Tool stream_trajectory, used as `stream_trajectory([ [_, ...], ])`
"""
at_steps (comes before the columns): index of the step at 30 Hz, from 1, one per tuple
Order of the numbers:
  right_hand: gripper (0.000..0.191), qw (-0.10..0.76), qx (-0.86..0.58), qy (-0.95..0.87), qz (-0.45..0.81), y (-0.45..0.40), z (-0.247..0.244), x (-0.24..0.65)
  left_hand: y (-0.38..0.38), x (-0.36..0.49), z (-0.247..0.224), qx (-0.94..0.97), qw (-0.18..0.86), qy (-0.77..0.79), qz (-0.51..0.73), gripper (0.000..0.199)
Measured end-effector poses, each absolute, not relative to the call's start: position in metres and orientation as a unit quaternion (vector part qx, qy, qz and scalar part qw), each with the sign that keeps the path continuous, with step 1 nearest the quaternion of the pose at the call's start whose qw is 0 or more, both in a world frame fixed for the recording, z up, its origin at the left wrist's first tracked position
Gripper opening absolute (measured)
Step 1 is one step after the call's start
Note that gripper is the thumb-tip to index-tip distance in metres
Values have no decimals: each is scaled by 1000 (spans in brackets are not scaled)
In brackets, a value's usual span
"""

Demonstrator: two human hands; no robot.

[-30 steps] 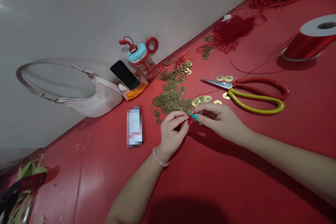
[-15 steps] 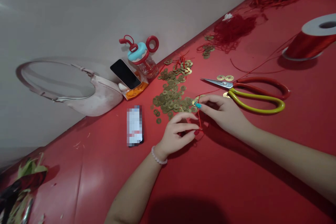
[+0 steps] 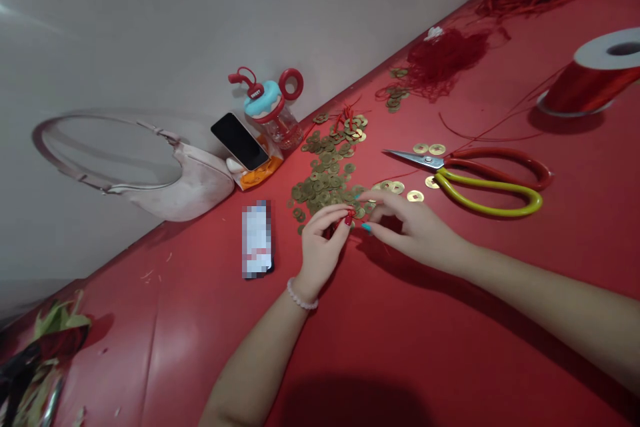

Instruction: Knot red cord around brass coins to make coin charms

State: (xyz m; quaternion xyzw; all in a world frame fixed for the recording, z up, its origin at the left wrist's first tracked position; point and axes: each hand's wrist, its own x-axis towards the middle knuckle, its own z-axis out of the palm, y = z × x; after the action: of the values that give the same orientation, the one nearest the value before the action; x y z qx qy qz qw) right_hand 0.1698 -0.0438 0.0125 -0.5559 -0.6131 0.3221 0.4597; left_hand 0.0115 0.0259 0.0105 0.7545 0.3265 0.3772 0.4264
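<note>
Red cord (image 3: 352, 213) is pinched between the thumb and fingers of my left hand (image 3: 324, 240), which has a pale beaded bracelet at the wrist. My right hand (image 3: 400, 223) is just to its right, thumb and index finger apart, with no object visible between them. Beyond both hands lies a pile of brass-coloured coins with holes (image 3: 323, 187). A few brighter coins (image 3: 415, 196) sit past my right hand, near scissors (image 3: 429, 161) with one red and one yellow handle.
A spool of red cord (image 3: 583, 83) stands at the right, with tangled red cord (image 3: 445, 60) at the back. Along the wall are a cup (image 3: 280, 120), a black phone (image 3: 240, 141) and a pale handbag (image 3: 195, 190). Another phone (image 3: 257, 240) lies left of my left hand.
My left hand has moved up and left, its fingertips now closed on the cord. My right hand has let go of the cord stretched between the hands, and its fingers have spread.
</note>
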Motion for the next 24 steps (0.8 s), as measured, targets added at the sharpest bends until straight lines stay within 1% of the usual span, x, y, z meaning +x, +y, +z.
stream_trajectory([
  [3,21,453,-568,-631,273,-44,13,171,26,12,10,749,426,335,380,11],
  [5,19,448,-572,-635,261,-44,13,171,26,11,10,747,422,340,385,11],
  [12,29,421,-577,-652,255,-44,15,171,28,10,8,731,414,359,406,12],
  [17,28,410,-590,-648,252,-43,14,172,25,10,9,749,396,346,403,12],
  [24,30,439,-573,-652,232,-43,17,175,24,10,10,786,379,303,383,11],
])
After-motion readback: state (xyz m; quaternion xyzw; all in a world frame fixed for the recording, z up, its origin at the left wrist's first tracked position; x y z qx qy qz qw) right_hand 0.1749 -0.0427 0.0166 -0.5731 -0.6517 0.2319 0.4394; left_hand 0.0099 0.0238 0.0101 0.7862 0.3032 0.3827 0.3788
